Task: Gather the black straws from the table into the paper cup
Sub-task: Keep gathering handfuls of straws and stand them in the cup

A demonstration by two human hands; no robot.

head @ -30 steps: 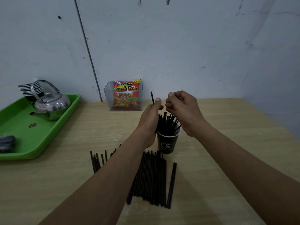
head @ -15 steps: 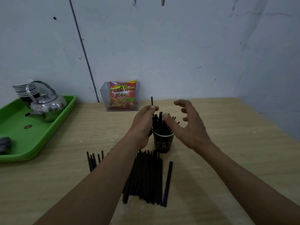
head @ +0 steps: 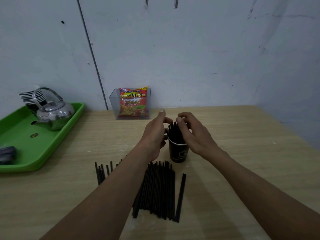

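I see left hand (head: 154, 135) and right hand (head: 194, 135) both loosely open, gripping nothing, flanking the paper cup (head: 178, 153) mid-table, a straw bundle (head: 174, 132) standing in it, loose straws (head: 159, 189) lying just before it.

It looks like a small drinks or snack corner set up in a plain back room. A pale wood-grain worktop (head: 242, 153) is pushed against a bare, scuffed painted wall (head: 190, 49). On a green tray (head: 15, 132) stand a steel kettle (head: 55, 115) and a stack of paper cups (head: 26, 96). A clear box (head: 114, 103) displays a French Fries snack packet (head: 133, 104), and loose black straws (head: 159, 187) lie nearby.
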